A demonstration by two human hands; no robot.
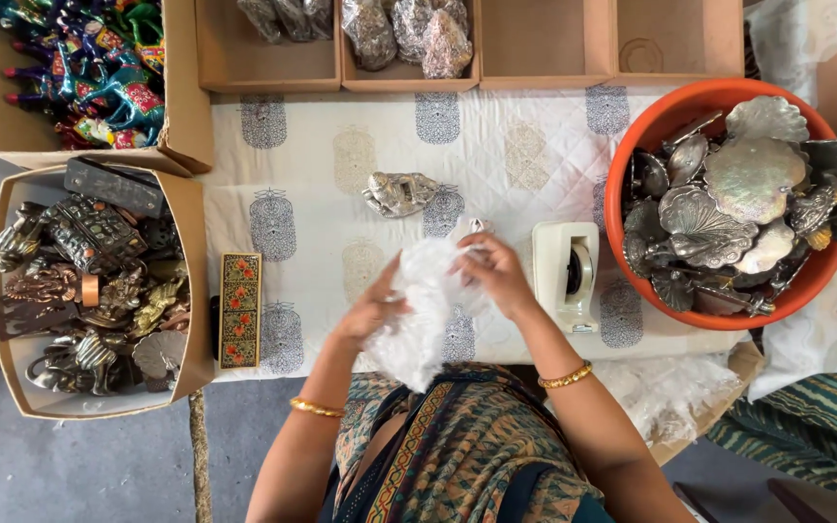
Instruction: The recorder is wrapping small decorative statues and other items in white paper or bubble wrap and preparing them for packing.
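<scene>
Head view, both hands at centre of the quilted table cover (341,155). Left hand (368,312) and right hand (498,276) worked one sheet of white bubble wrap (423,310), held up off the cloth just in front of the body.

Grip: left fingers curled closed on the sheet's 9 o'clock edge; right fingers pinched on its 1 o'clock corner, thumb underneath. Neither hand released. Whether anything sat inside the wrap could not be told.

Layout, clock directions from the hands:
- 12 o'clock, near: small silver figurine (399,193) lying bare on the cloth, apart from both hands; probably set within easy reach.
- 3 o'clock, just beside the right hand: white tape dispenser (566,274).
- 2–3 o'clock: orange tub (632,145) heaped with silver shell-shaped dishes (753,174).
- 9 o'clock: painted floral box (240,308) at the table edge; beyond it a carton of mixed metal figures (89,291).
- 12 o'clock, far: cardboard trays, two holding wrapped bundles (409,34).
- 10–11 o'clock: carton of bright painted animal figures (89,68)

Stock appeared sorted by kind around the seat
</scene>
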